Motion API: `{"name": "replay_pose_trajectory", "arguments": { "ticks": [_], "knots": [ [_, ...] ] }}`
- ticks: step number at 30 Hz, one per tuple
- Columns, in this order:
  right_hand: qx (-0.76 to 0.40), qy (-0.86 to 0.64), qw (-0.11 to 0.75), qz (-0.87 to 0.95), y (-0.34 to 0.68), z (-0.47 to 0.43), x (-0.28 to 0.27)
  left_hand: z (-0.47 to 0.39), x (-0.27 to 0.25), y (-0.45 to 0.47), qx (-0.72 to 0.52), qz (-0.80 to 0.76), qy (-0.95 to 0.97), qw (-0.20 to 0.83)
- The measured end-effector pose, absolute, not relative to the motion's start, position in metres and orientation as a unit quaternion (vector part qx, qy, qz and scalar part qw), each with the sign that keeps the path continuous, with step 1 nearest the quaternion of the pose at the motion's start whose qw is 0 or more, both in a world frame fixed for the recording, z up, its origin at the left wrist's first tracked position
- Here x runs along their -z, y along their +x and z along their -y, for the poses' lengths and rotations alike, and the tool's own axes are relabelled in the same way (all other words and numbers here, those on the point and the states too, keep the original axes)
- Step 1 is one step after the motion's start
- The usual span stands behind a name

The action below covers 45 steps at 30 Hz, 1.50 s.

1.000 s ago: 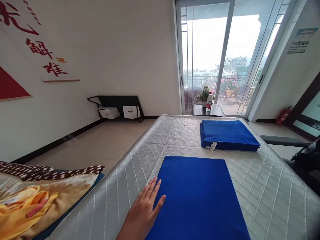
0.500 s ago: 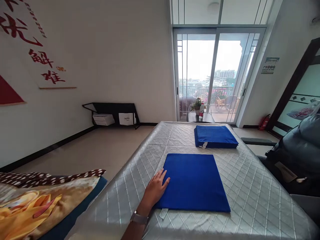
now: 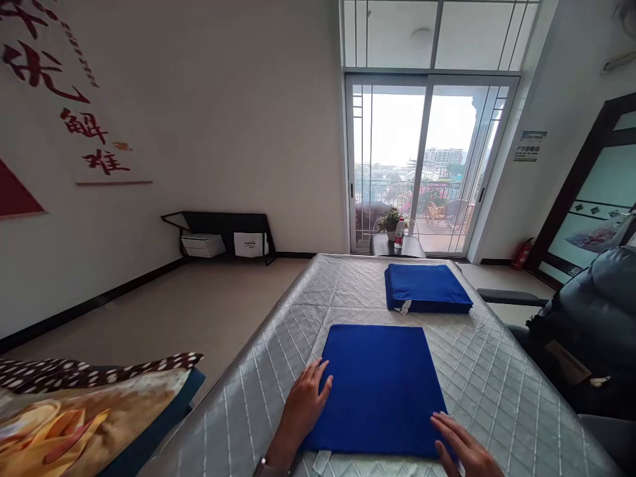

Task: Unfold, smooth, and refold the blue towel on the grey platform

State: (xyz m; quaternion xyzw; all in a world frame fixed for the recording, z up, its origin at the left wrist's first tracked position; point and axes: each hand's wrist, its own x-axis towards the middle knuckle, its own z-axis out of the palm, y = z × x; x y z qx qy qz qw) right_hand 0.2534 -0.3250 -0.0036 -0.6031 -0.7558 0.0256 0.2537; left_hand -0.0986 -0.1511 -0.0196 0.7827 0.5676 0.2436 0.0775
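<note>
A flat square of blue cloth [image 3: 380, 391], which looks like a cushion cover, lies on the silver quilted table cover [image 3: 258, 371]. A white tag [image 3: 322, 462] sticks out from its near left corner. On the cloth's left edge rests my left hand [image 3: 307, 394], fingers stretched out. My right hand [image 3: 467, 445] is at the near right corner, its fingers spread and touching the edge; part of it is cut off by the frame. Farther back lies a stack of the same blue cloths [image 3: 428, 286], also with a white tag.
At the left is bedding with a brown and yellow pattern [image 3: 109, 424]. A dark padded chair [image 3: 591, 324] stands close on the right. Beyond the table are a small black table [image 3: 397, 246] with a plant and a bottle, and a low black rack [image 3: 213, 222] by the wall.
My right hand has come into view at the cloth's near right corner. My left hand stays at the left edge. The view has tilted up slightly.
</note>
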Motion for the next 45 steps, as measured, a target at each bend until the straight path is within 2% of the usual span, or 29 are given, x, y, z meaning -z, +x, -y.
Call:
{"name": "replay_pose_trajectory", "arguments": {
  "ticks": [4,11,17,20,25,36,45],
  "knots": [
    [0.015,-0.651,0.2,0.732,0.259,0.284,0.036,0.153,0.016,-0.094,-0.256,-0.538,0.8,0.071],
    [-0.001,-0.682,0.157,0.714,0.272,0.26,0.102,0.168,0.004,-0.072,-0.208,-0.463,0.861,0.036],
    [0.025,-0.671,0.168,0.722,0.279,0.257,0.115,0.194,-0.03,0.008,-0.163,-0.29,0.942,0.053],
    [0.03,-0.664,0.16,0.729,0.278,0.258,0.115,0.199,-0.032,0.053,-0.162,-0.253,0.951,0.077],
    [0.032,-0.662,0.152,0.733,0.275,0.261,0.113,0.197,-0.003,0.059,-0.153,-0.301,0.938,0.082],
    [0.03,-0.672,0.145,0.726,0.27,0.264,0.104,0.199,0.047,-0.077,-0.127,-0.6,0.789,0.036],
    [0.037,-0.681,0.11,0.723,0.273,0.262,0.101,0.204,0.055,-0.089,-0.163,-0.615,0.77,0.042]
  ]
}}
